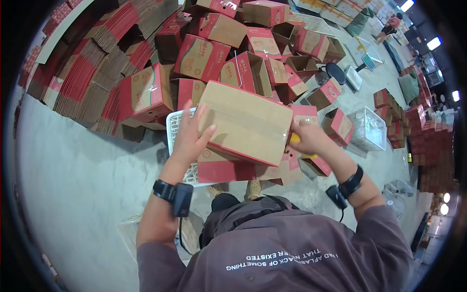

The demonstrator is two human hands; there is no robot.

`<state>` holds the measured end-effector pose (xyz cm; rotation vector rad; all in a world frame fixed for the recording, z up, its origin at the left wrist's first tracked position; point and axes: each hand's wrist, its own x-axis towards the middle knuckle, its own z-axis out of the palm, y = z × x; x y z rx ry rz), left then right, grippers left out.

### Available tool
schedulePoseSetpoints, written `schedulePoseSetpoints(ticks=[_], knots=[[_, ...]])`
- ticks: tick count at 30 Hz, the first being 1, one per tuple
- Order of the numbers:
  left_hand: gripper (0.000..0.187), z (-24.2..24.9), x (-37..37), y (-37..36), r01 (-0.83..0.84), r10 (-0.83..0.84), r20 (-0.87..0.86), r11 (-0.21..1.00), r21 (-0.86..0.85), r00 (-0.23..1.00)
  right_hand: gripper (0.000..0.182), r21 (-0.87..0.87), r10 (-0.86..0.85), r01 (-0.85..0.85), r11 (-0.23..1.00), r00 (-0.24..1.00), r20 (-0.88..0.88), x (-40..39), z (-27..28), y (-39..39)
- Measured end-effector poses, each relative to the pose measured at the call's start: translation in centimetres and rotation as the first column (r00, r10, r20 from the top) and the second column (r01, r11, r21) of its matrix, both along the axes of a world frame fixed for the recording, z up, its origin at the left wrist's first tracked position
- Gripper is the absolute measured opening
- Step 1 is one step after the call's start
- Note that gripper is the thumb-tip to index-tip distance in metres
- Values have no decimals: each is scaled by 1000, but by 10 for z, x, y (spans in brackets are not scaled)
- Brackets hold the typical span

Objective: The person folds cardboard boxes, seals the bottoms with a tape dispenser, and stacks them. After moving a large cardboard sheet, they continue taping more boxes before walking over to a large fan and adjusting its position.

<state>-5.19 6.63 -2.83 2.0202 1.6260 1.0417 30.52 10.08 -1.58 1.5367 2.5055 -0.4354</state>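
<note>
We hold a carton [245, 124] bottom-up between our two hands, directly ahead of us and above a white crate [174, 127]. Its long axis runs from our upper left down to our lower right, with a strip of clear tape along the seam of the upturned face. Our left hand [190, 138] lies spread and flat against the carton's near left end, fingers pointing up and thumb out toward the seam. Our right hand [307, 138] is closed around a yellow tool [295, 138] pressed at the carton's right edge, where the tape ends; we cannot tell more of the tool, since the fingers cover most of it. Both hands touch the carton, the left bracing, the right working at the seam's far end. A red flap [224, 170] hangs below the carton toward us. Behind it rises a heap of made-up red boxes [202, 57], and to our left stand stacks of flat blanks [78, 78]. Another person [389, 27] stands well apart, far off to the upper right.
</note>
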Motion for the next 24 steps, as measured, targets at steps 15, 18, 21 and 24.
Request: schedulePoseSetpoints(ticks=[15, 18, 21, 24], knots=[[67, -21, 41, -23, 630, -616, -138, 771, 98, 775, 42, 86, 125, -137, 987, 984, 130, -232, 100, 194], [71, -26, 34, -22, 615, -603, -120, 775, 145, 789, 42, -119, 164, -135, 984, 947, 276, -302, 65, 190], [72, -31, 33, -19, 607, -604, -76, 777, 168, 793, 46, -214, 231, -147, 966, 865, 445, -336, 5, 196], [72, -35, 31, -17, 602, -605, -49, 776, 188, 795, 53, -381, 343, -129, 916, 746, 571, -341, 7, 193]])
